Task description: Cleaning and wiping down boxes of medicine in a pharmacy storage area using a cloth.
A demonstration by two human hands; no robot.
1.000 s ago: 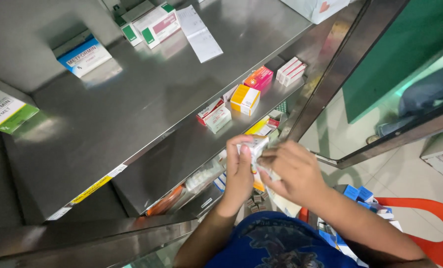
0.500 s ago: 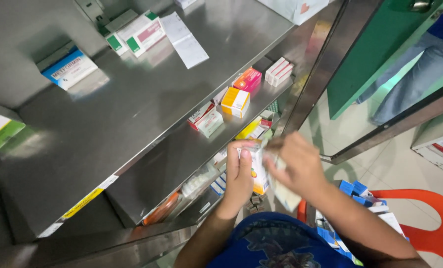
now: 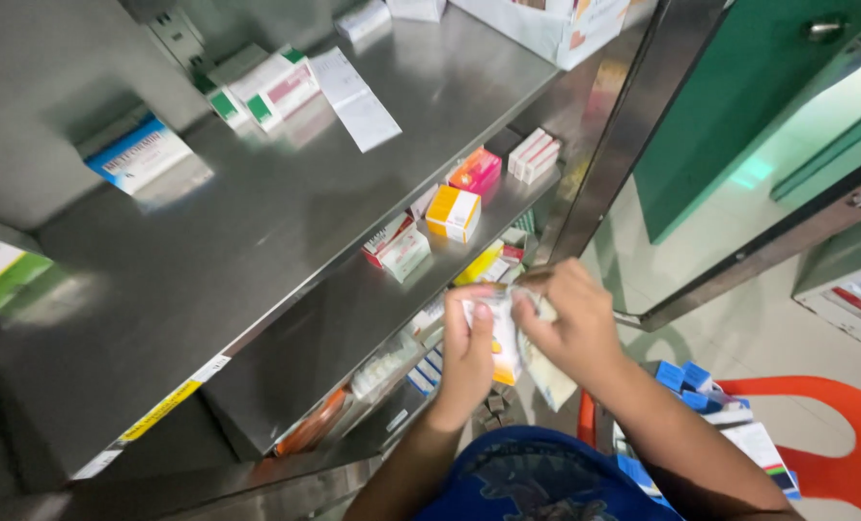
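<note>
My left hand and my right hand are together in front of a steel shelf unit. Both grip a small clear plastic packet with white and orange contents; a flap of it hangs down below my right hand. The hands are level with the lower shelves, just right of an orange-and-white medicine box and a red-and-white box on the second shelf.
The top shelf carries a blue-and-white box, green-and-white boxes and a paper leaflet. A pink box and more packs sit lower. An orange plastic chair with blue boxes stands at the right, beside a green door.
My hands have shifted slightly right and lower in view while working the packet between them. The view has tilted, bringing more of the top shelf's far end into sight.
</note>
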